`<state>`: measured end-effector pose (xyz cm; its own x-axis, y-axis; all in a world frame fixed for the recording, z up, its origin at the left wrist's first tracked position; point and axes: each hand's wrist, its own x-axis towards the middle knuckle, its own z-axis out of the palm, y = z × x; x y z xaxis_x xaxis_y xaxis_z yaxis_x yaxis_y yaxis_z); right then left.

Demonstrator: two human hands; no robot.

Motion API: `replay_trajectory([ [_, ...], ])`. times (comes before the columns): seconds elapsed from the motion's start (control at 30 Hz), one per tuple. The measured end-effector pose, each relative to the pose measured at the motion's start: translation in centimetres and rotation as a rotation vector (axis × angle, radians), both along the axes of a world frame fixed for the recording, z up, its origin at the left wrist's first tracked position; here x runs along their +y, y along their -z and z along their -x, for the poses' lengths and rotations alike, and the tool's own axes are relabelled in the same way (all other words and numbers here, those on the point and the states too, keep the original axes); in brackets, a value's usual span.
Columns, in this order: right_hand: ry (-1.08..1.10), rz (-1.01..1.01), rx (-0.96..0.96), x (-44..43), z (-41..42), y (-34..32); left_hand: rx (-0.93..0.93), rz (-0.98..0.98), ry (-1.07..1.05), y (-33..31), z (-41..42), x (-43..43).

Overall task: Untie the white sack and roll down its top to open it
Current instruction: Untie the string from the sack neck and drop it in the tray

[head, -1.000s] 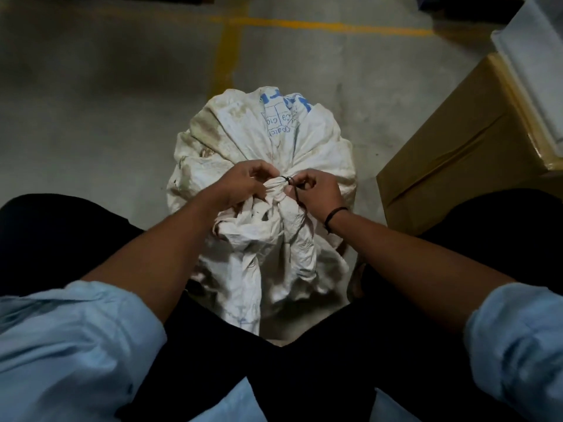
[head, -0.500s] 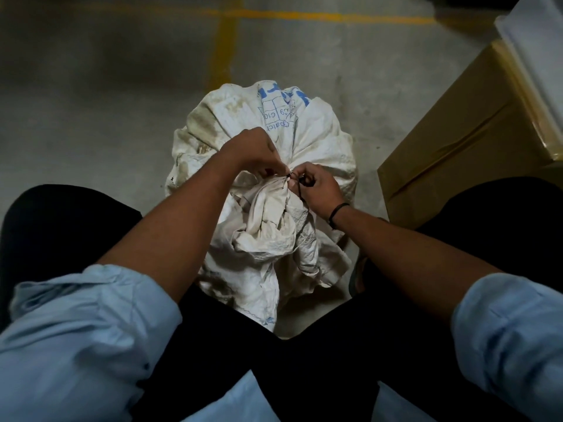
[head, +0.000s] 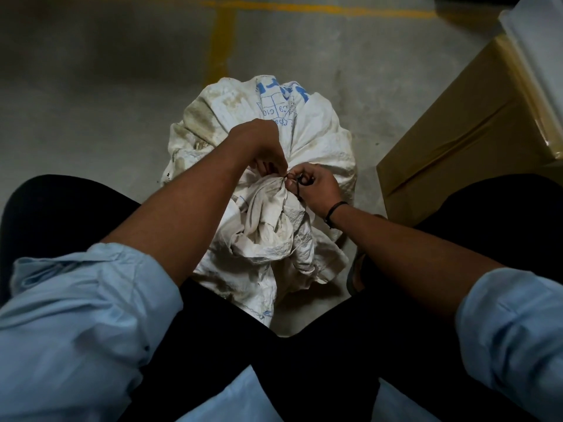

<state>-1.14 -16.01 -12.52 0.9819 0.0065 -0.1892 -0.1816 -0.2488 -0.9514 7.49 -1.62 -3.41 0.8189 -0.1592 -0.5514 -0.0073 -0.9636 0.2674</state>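
Note:
A full, stained white sack (head: 316, 141) with blue print stands on the floor between my knees. Its gathered neck is bound by a thin dark tie (head: 297, 184), and the loose top cloth (head: 268, 226) flops toward me. My left hand (head: 259, 144) sits over the neck from the left, fingers curled and pinching at the tie; its fingertips are partly hidden. My right hand (head: 316, 188) pinches the dark tie from the right, with a short end of it showing by the thumb. A dark band circles that wrist.
A taped brown cardboard box (head: 463, 132) stands close on the right, with something white (head: 539, 41) on top of it. Grey concrete floor (head: 91, 102) with yellow painted lines (head: 224, 38) stretches ahead and to the left. My dark-trousered legs flank the sack.
My left hand has lifted and moved forward over the neck of the sack. The right hand stays at the tie. The view has tilted slightly, so the sack sits lower in frame.

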Motion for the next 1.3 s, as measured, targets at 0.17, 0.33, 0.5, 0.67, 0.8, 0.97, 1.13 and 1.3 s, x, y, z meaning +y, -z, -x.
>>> replay_trajectory([
  [0.17, -0.033, 0.019, 0.02, 0.4, 0.1, -0.3, -0.097, -0.072, 0.036, 0.2, 0.2, -0.7],
  [0.33, -0.1, 0.051, 0.033, 0.2, -0.1, -0.3, -0.05, -0.052, 0.025, 0.7, 0.1, -0.6],
  [0.5, -0.114, 0.036, 0.161, -0.2, -1.0, -0.5, 0.002, -0.067, 0.003, 1.4, 0.0, 0.0],
  [0.67, -0.066, -0.075, 0.373, -1.1, -2.1, -1.1, 0.129, 0.038, -0.057, 1.8, -0.1, 0.4],
  [0.8, -0.051, -0.122, 0.312, -1.2, -1.6, 0.0, 0.344, 0.113, -0.129, 1.7, 0.1, 0.8],
  [0.97, -0.07, -0.23, 0.357, -1.5, -1.6, 0.3, 0.301, 0.114, -0.142, 2.0, -0.1, 1.0],
  [1.13, -0.099, -0.18, 0.286, -1.7, -1.5, 0.8, 0.292, 0.14, -0.139, 2.2, -0.2, 1.0],
  [1.3, -0.079, 0.094, 0.111, -1.2, -1.4, 1.0, 0.239, 0.174, -0.138, 2.1, -0.1, 0.8],
])
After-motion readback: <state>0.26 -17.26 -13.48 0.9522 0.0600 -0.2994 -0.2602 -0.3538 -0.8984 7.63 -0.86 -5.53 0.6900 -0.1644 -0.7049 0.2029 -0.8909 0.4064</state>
